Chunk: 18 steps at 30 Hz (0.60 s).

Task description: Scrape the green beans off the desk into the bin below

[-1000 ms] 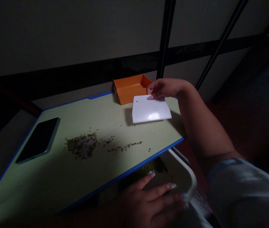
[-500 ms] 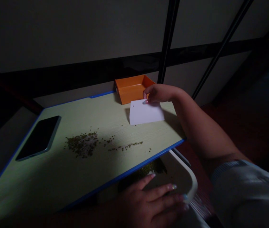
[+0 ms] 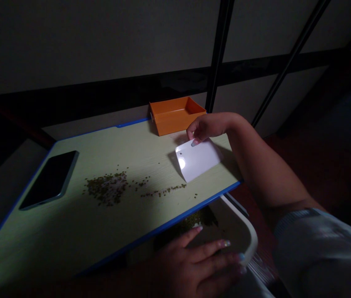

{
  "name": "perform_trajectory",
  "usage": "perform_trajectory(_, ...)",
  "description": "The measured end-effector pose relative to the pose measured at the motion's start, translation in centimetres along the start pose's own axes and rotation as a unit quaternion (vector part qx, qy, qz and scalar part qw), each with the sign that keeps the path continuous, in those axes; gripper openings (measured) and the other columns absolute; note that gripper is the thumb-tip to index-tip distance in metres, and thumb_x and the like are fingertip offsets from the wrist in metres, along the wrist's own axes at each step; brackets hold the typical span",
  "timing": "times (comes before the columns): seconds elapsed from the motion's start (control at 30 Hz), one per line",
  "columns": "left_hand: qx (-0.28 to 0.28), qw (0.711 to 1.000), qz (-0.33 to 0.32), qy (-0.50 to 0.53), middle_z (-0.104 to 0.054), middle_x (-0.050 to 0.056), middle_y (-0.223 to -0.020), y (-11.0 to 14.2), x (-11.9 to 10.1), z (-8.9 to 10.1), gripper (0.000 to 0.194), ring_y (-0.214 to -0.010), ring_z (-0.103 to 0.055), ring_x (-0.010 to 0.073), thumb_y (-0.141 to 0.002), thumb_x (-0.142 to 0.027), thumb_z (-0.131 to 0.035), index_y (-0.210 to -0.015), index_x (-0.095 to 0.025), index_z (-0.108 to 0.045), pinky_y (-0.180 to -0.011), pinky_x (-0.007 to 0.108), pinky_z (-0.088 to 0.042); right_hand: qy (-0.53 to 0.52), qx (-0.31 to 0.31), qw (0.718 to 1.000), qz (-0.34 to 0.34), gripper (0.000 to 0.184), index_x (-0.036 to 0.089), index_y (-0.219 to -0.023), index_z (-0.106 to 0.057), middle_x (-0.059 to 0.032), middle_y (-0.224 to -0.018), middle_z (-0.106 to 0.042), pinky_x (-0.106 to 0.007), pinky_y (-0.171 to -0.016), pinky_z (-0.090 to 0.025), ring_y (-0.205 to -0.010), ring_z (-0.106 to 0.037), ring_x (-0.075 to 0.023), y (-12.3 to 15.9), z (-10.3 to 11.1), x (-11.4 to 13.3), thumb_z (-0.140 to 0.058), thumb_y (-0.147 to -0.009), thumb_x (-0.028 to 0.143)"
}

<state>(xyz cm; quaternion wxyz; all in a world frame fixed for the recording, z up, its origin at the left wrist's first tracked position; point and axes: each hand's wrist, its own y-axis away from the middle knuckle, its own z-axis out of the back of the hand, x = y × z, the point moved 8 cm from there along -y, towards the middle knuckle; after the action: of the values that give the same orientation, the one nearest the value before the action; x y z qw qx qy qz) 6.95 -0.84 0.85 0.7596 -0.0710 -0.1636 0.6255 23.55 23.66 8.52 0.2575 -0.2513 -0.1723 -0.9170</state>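
My right hand (image 3: 204,127) pinches the top edge of a white card (image 3: 198,159), which has a small hole near one corner. The card leans over the pale tabletop (image 3: 94,145), its lower left corner close to a thin line of small greenish-brown grains (image 3: 165,191). A larger heap of the same grains (image 3: 108,188), mixed with paler bits, lies farther left. Below the table's front edge, my left hand (image 3: 200,263) is open, fingers spread, over a white bin (image 3: 245,225). More greenish grains (image 3: 198,217) show inside the bin.
An orange open tray (image 3: 173,124) stands at the table's back edge, just behind my right hand. A dark-screened phone (image 3: 51,180) lies on the left. Blue trim (image 3: 163,227) edges the table. Cabinet panels (image 3: 116,41) rise behind it.
My right hand has tilted the white card and brought its lower left corner forward, toward the line of grains. My left hand has stayed in place.
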Motion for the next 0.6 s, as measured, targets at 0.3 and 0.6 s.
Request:
perform_trajectory(0.3,0.017,1.000,0.019,0.004,-0.046,-0.005,-0.153,-0.2,0.2,0.4,0.041,-0.141,-0.040,0.0176,-0.107,-0.030,-0.031,-0.145,-0.025,-0.045,-0.104,0.040,-0.049,-0.025,0.042,0.999,-0.001,0.018,0.016,-0.080,-0.062,0.0033,-0.069,-0.059,-0.028,-0.068,-0.038,-0.068,-0.052,-0.0123,0.6,-0.5,0.2,-0.071,-0.075,0.030)
perform_trajectory(0.6,-0.003,1.000,0.016,0.008,-0.047,-0.005,-0.152,-0.1,0.3,0.1,0.042,-0.140,-0.041,0.0181,-0.106,-0.030,-0.034,-0.146,-0.024,-0.045,-0.101,0.041,-0.050,-0.085,0.154,0.984,0.012,0.038,0.015,-0.072,-0.062,0.0058,-0.063,-0.057,-0.026,-0.065,-0.037,-0.064,-0.050,-0.0102,1.0,-2.9,1.8,-0.081,-0.068,0.048)
